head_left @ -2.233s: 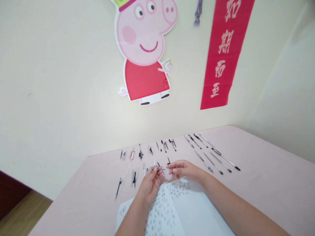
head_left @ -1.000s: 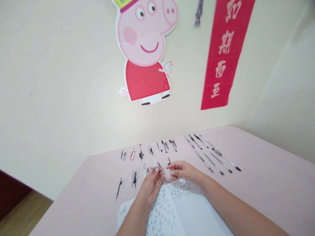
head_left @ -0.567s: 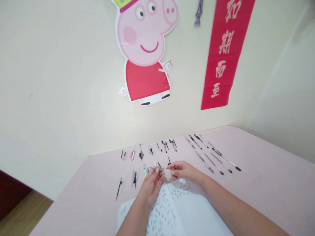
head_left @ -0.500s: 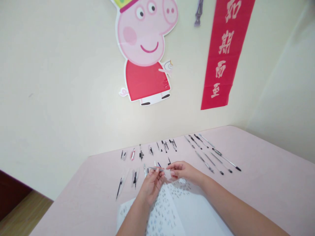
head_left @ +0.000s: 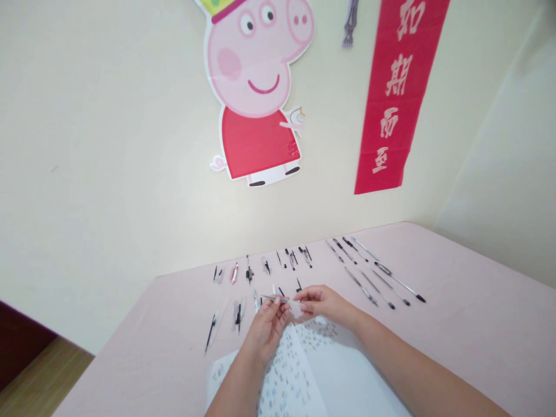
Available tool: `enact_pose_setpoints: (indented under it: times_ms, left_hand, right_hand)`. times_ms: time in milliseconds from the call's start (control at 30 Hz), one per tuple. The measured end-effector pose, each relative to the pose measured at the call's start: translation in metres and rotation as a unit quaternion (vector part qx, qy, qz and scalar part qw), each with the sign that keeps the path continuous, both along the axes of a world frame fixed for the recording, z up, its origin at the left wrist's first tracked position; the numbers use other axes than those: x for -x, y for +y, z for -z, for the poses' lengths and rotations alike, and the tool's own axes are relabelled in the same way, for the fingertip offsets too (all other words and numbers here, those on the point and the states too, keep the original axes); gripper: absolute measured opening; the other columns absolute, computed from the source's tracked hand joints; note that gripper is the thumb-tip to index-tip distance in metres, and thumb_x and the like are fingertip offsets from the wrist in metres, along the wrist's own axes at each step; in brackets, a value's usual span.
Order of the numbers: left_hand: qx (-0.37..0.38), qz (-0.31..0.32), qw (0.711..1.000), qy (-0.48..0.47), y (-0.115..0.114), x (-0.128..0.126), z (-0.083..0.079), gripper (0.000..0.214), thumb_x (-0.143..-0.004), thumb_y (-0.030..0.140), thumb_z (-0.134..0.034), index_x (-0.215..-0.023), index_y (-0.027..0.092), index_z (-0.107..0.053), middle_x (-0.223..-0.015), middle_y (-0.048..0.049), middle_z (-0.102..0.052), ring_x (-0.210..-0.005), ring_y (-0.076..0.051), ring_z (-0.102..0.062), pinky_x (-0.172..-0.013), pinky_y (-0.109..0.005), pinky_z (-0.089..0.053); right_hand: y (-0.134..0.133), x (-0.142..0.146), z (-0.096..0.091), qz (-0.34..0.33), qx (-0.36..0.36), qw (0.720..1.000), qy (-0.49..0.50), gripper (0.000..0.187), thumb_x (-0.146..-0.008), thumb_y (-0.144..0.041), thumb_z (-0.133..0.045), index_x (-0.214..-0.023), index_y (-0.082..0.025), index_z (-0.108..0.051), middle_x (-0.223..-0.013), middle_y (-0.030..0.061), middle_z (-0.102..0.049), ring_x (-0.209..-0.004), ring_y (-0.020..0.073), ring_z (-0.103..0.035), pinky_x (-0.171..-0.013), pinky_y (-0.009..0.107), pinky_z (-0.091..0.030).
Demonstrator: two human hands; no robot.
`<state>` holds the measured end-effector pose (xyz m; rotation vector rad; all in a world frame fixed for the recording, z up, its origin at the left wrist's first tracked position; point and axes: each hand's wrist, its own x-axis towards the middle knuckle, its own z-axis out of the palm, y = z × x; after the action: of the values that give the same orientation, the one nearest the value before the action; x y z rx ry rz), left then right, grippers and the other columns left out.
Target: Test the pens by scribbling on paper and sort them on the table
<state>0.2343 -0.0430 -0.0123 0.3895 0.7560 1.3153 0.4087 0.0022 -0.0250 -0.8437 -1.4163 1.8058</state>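
Between my two hands, just above the far edge of the paper, is a slim pen (head_left: 284, 300), grey at its left end and see-through toward the right. My left hand (head_left: 269, 327) pinches the grey part between thumb and fingertips. The clear end sits in the closed fingertips of my right hand (head_left: 319, 301). Whether the pen is one piece or two parts fitted together cannot be made out. Behind my hands lie pen parts, among them a dark refill (head_left: 299, 284), some partly hidden by my fingers.
On the pink table (head_left: 143, 347), taken-apart pens (head_left: 238, 315) lie in rows at the back left. Several whole-looking pens (head_left: 360, 285) lie at the right. A sheet of paper (head_left: 347, 376) with small marks is under my forearms. The wall (head_left: 130, 191) rises behind the table.
My right fingers have shifted very slightly, and the clear end of the pen lies more in line with the grey part. My left hand has hardly moved.
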Motion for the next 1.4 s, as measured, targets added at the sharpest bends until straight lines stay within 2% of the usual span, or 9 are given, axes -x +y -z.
enact_pose_setpoints:
  times_ms: [667,767,833,900,1000,1067,1133,1300,1400]
  left_hand:
    - [0.022,-0.017,0.999,-0.022,0.001,0.001,0.003,0.016,-0.084,0.007,-0.054,-0.068,0.01,-0.057,-0.063,-0.0034,-0.063,-0.057,-0.008,-0.063,-0.058,-0.017,-0.055]
    - [0.025,-0.024,0.999,-0.02,0.002,0.001,0.003,0.014,-0.083,0.006,-0.055,-0.07,0.009,-0.059,-0.065,-0.0044,-0.064,-0.058,-0.008,-0.063,-0.058,-0.017,-0.056]
    - [0.03,-0.03,0.999,-0.017,0.002,0.001,0.002,0.014,-0.083,0.006,-0.055,-0.07,0.009,-0.059,-0.065,-0.0049,-0.064,-0.058,-0.009,-0.064,-0.058,-0.017,-0.056]
    - [0.034,-0.035,0.999,-0.014,0.003,0.001,0.002,0.014,-0.083,0.005,-0.055,-0.07,0.009,-0.06,-0.065,-0.0056,-0.065,-0.058,-0.009,-0.064,-0.058,-0.016,-0.055]
    - [0.037,-0.04,0.998,-0.014,0.003,0.001,0.002,0.015,-0.084,0.005,-0.053,-0.071,0.008,-0.06,-0.066,-0.0064,-0.065,-0.059,-0.009,-0.064,-0.058,-0.017,-0.056]
    - [0.04,-0.045,0.998,-0.013,0.003,0.001,0.003,0.016,-0.084,0.004,-0.052,-0.071,0.008,-0.06,-0.065,-0.0063,-0.065,-0.059,-0.009,-0.064,-0.058,-0.017,-0.056]
    - [0.039,-0.047,0.998,-0.01,0.003,0.001,0.003,0.017,-0.085,0.005,-0.051,-0.071,0.008,-0.06,-0.066,-0.0064,-0.065,-0.06,-0.009,-0.064,-0.059,-0.016,-0.055]
    - [0.038,-0.043,0.998,-0.008,0.002,0.001,0.001,0.019,-0.086,0.005,-0.05,-0.07,0.008,-0.061,-0.065,-0.0061,-0.065,-0.059,-0.009,-0.064,-0.058,-0.016,-0.055]
    - [0.038,-0.048,0.998,-0.008,0.001,0.0,0.0,0.02,-0.086,0.004,-0.049,-0.071,0.008,-0.061,-0.065,-0.0057,-0.065,-0.06,-0.008,-0.064,-0.059,-0.016,-0.055]
  right_hand:
    - [-0.003,-0.006,-0.018,-0.009,-0.022,0.999,-0.03,0.044,-0.059,-0.039,-0.077,-0.095,-0.015,-0.067,-0.075,0.0013,-0.063,-0.064,0.0117,-0.057,-0.063,0.028,-0.046]
    - [0.007,-0.013,-0.017,0.023,-0.069,0.995,-0.073,0.037,-0.066,-0.038,-0.07,-0.094,-0.014,-0.067,-0.075,0.0029,-0.064,-0.063,0.0123,-0.057,-0.063,0.028,-0.046]
    - [0.016,-0.021,-0.016,0.084,-0.144,0.974,-0.153,0.027,-0.073,-0.033,-0.062,-0.09,-0.014,-0.067,-0.074,0.0042,-0.065,-0.064,0.0136,-0.057,-0.063,0.027,-0.045]
    - [0.022,-0.031,-0.017,0.158,-0.232,0.921,-0.271,0.019,-0.077,-0.024,-0.053,-0.084,-0.014,-0.067,-0.076,0.0061,-0.066,-0.069,0.015,-0.057,-0.065,0.027,-0.043]
    - [0.025,-0.046,-0.021,0.171,-0.33,0.811,-0.451,0.019,-0.075,-0.013,-0.047,-0.074,-0.015,-0.066,-0.077,0.0071,-0.066,-0.073,0.0159,-0.056,-0.066,0.026,-0.037]
    - [0.023,-0.055,-0.025,0.154,-0.33,0.774,-0.518,0.018,-0.074,-0.012,-0.047,-0.07,-0.015,-0.065,-0.074,0.0073,-0.066,-0.069,0.0154,-0.055,-0.061,0.025,-0.034]
    - [0.021,-0.061,-0.028,0.121,-0.307,0.77,-0.546,0.015,-0.072,-0.013,-0.049,-0.07,-0.015,-0.064,-0.073,0.0069,-0.066,-0.065,0.0146,-0.054,-0.057,0.024,-0.03]
    - [0.017,-0.066,-0.031,0.027,-0.273,0.796,-0.539,0.015,-0.065,-0.011,-0.056,-0.074,-0.017,-0.065,-0.075,0.0046,-0.066,-0.065,0.0139,-0.054,-0.055,0.023,-0.03]
    - [0.016,-0.063,-0.03,0.011,-0.276,0.786,-0.553,0.017,-0.061,-0.007,-0.057,-0.072,-0.017,-0.066,-0.076,0.005,-0.066,-0.066,0.0144,-0.053,-0.055,0.023,-0.03]
